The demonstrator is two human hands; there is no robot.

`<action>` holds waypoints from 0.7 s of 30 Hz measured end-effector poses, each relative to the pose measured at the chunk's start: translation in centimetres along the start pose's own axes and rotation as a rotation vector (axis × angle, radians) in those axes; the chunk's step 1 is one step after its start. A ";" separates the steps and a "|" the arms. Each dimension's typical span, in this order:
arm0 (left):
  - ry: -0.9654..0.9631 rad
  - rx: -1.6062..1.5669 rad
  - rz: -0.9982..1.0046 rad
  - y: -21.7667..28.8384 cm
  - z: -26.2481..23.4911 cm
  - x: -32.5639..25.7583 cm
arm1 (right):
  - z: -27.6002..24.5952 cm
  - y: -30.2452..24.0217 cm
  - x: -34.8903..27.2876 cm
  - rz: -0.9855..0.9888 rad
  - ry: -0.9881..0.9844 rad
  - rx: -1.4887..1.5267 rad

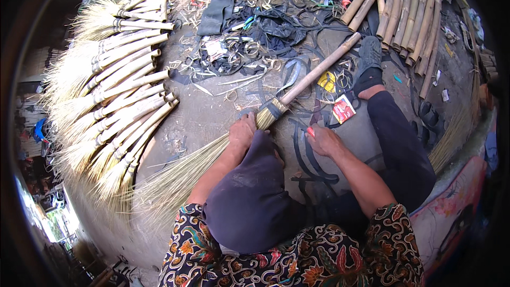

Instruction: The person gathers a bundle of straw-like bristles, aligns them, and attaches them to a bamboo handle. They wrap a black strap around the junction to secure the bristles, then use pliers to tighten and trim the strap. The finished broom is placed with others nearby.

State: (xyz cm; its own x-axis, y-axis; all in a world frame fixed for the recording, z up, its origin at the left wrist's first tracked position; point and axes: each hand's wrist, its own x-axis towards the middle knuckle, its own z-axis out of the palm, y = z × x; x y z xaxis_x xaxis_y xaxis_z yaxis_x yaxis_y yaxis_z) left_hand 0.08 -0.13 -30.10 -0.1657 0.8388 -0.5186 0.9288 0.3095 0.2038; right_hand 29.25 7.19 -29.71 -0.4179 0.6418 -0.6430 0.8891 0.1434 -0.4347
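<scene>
A broom (pixel 275 110) lies slantwise before me, its bamboo handle (pixel 321 69) pointing to the far right and its straw fanning out to the near left. A dark rubber strip is wound around the join of handle and straw. My left hand (pixel 243 130) is closed on the straw just below that binding; my bent left knee hides part of it. To the right of the broom, my right hand (pixel 325 141) grips a small tool with a red handle (pixel 311 132), which looks like a knife with a thin dark blade pointing away from me.
Finished brooms (pixel 125 82) are piled along the left. Bamboo poles (pixel 409 10) lie at the far right. Black rubber strips (pixel 311 154) and dark scraps (pixel 276 32) litter the floor. A red and white packet (pixel 343 109) lies beside my outstretched right leg (pixel 396 133).
</scene>
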 end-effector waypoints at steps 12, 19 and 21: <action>0.172 -0.020 -0.053 0.9 1.9 -0.5 | 1.2 -1.0 -0.6 -0.026 0.046 0.108; 0.232 -0.020 -0.008 1.3 1.3 -1.4 | 2.4 0.3 -0.1 -0.126 0.056 0.068; 0.351 -0.205 0.043 1.2 0.6 -2.0 | 2.7 0.8 0.0 -0.136 0.088 0.091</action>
State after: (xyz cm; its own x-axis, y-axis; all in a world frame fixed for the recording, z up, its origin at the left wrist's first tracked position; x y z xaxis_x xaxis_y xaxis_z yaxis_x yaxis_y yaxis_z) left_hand 1.75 -1.74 -29.28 -0.2640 0.9439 -0.1985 0.8578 0.3239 0.3990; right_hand 29.43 5.26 -31.81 -0.5119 0.6853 -0.5180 0.8029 0.1673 -0.5721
